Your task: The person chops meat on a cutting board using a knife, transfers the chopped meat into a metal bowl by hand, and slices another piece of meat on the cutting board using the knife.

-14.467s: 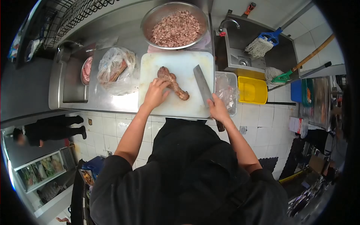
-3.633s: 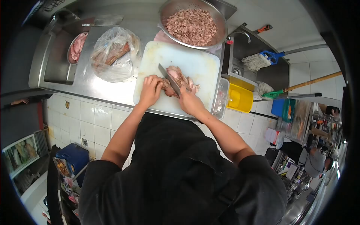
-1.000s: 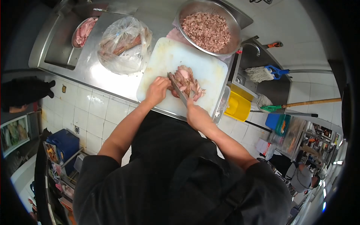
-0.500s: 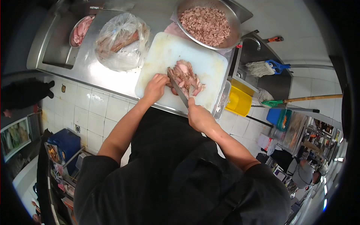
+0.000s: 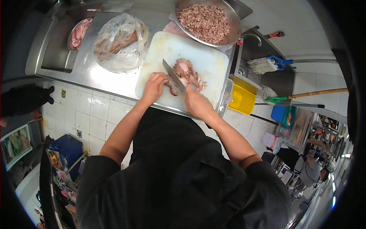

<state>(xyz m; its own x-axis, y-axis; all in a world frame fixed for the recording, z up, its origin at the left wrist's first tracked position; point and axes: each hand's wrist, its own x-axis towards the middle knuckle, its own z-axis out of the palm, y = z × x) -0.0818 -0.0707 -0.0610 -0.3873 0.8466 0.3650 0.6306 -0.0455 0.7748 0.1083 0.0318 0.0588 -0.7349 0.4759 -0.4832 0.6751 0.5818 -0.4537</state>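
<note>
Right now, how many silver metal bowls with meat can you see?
2. A large round bowl of chopped pinkish meat stands beyond the white rectangular cutting board; a smaller bowl of pink meat is in the left steel sink. Others may be hidden.

The left hand (image 5: pixel 154 87) touches a meat piece (image 5: pixel 171 90) on the white cutting board (image 5: pixel 162 47); the right hand (image 5: pixel 198 103) grips a knife (image 5: pixel 174 77), blade between that piece and the sliced meat (image 5: pixel 185 69); a steel bowl (image 5: pixel 235 26) of chopped meat (image 5: pixel 204 23) stands beyond.
</note>
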